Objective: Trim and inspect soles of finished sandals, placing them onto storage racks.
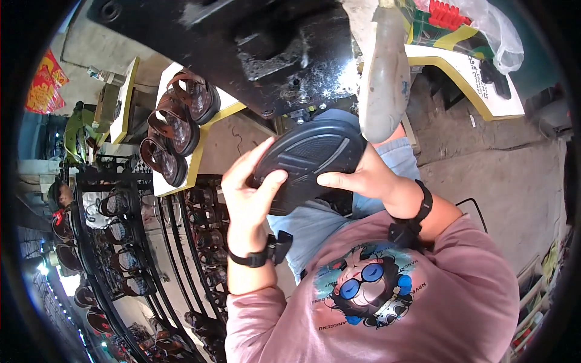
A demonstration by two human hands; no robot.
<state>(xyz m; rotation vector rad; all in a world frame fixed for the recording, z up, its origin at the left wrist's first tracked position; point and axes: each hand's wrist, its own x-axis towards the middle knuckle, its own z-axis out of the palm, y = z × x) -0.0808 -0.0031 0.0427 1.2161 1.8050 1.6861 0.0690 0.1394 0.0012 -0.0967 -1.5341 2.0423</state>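
Note:
Between my two hands is a black sandal (pixel 310 158), its ridged sole facing up toward me. My left hand (pixel 249 184) grips its left edge, with the thumb pressed on the sole. At the opposite edge, my right hand (pixel 362 174) closes on the sandal, its thumb also lying across the sole. The fingers of both hands are partly hidden beneath it. Just beyond the sandal stands a dark metal machine (pixel 272 54) with a worn, scuffed surface. A whitish foot-shaped form (pixel 385 78) hangs beside the machine, close to my right hand.
Three brown sandals (pixel 172 124) rest on a white table with yellow edging (pixel 192 172) at the left. Black racks (pixel 142 242) with many sandals stand at lower left. Another white, yellow-edged table (pixel 493 103) at upper right bears a dark object; a green box (pixel 466 37) sits behind it.

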